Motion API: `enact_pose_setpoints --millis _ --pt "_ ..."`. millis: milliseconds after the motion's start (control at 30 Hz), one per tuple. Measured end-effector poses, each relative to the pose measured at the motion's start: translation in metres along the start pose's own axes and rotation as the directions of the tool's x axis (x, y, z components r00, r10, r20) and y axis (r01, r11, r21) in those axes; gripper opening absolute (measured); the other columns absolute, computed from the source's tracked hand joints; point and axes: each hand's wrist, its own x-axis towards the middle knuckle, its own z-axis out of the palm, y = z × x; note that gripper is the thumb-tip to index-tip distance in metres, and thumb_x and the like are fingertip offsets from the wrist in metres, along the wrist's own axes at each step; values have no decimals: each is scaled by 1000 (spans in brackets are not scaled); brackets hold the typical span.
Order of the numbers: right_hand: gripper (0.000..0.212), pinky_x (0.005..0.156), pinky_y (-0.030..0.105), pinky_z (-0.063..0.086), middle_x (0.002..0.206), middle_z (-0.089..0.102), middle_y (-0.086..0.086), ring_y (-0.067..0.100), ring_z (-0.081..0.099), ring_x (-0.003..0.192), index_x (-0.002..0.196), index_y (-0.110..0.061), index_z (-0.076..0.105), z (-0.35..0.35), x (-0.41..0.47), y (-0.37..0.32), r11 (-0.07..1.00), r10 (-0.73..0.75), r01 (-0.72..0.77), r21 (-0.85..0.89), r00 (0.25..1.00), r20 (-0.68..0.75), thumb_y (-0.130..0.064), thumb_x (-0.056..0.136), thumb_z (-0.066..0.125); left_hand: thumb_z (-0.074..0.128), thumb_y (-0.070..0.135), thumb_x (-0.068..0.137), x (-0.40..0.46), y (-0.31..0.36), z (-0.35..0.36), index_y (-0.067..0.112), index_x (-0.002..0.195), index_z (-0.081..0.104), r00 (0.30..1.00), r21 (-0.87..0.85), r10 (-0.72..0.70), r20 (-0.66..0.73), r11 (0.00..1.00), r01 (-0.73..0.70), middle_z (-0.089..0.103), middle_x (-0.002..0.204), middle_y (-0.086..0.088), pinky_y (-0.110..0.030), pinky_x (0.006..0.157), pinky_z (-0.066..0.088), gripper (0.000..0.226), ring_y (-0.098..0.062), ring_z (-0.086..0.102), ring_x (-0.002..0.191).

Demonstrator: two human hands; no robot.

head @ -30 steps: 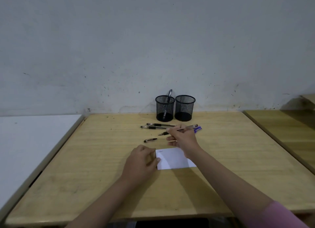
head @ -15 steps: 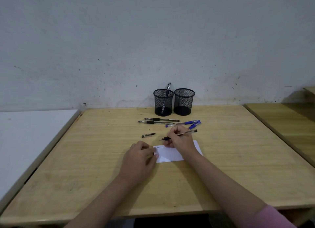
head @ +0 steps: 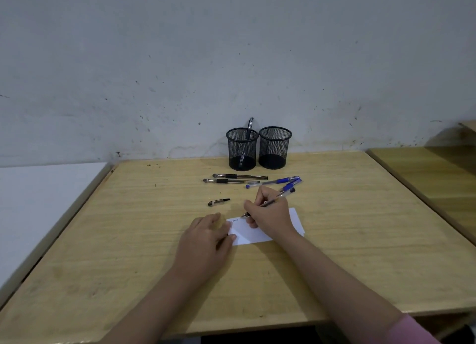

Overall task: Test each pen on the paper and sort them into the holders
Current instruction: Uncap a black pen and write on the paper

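At centre, right hand (head: pixel 270 215) with fingers (head: pixel 251 207) curled round a clear-barrelled pen (head: pixel 277 197), tip down on the top-left corner of the white paper (head: pixel 253 234), beside faint scribbles. Left hand (head: pixel 206 238) flat at 9 o'clock of the sheet, fingers relaxed, fingertips pressing its left edge, holding nothing. Loose pen cap (head: pixel 219 202) on the surface (head: pixel 128 240) at 11 o'clock from the paper. Farther out at 12 o'clock, two black pens (head: pixel 235 178) lying parallel, with two blue pens (head: pixel 280 182) just beside them at 3 o'clock. Beyond, against the wall, two black mesh holders touching: left holder (head: pixel 242 150) with one pen leaning inside, right holder (head: pixel 274 149) beside it.
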Motion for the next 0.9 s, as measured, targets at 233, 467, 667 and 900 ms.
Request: enact_pose_setpoints --millis 233,467,667,900 --pt "33 38 23 48 46 49 5 13 60 40 58 -11 42 -3 1 3 1000 -21 20 -19 999 -46 0 80 63 38 50 79 -1 2 -1 24 107 67 1000 -10 -31 2 999 31 60 125 -5 -40 85 48 48 -26 55 110" --pt "28 39 23 49 49 52 10 14 61 40 60 -8 45 -2 4 3 1000 -7 7 -23 1000 7 1 78 65 52 40 78 -1 2 -2 24 107 66 998 -59 -58 2 997 58 60 124 -2 -38 86 47 37 -23 54 109" --pt "33 37 22 45 45 47 8 16 58 37 56 -12 40 -2 5 4 999 18 -17 -33 1000 21 4 75 62 51 40 77 -1 3 -2 23 107 67 998 -70 -67 6 995 68 61 124 -2 -38 86 47 38 -24 54 108" --pt "36 35 20 42 36 45 -4 14 56 35 54 -14 38 -1 6 5 999 33 -33 -20 999 -6 5 75 62 33 52 77 -2 4 -1 19 111 65 999 -42 -33 8 999 34 56 131 -6 -38 92 45 57 -27 51 120"
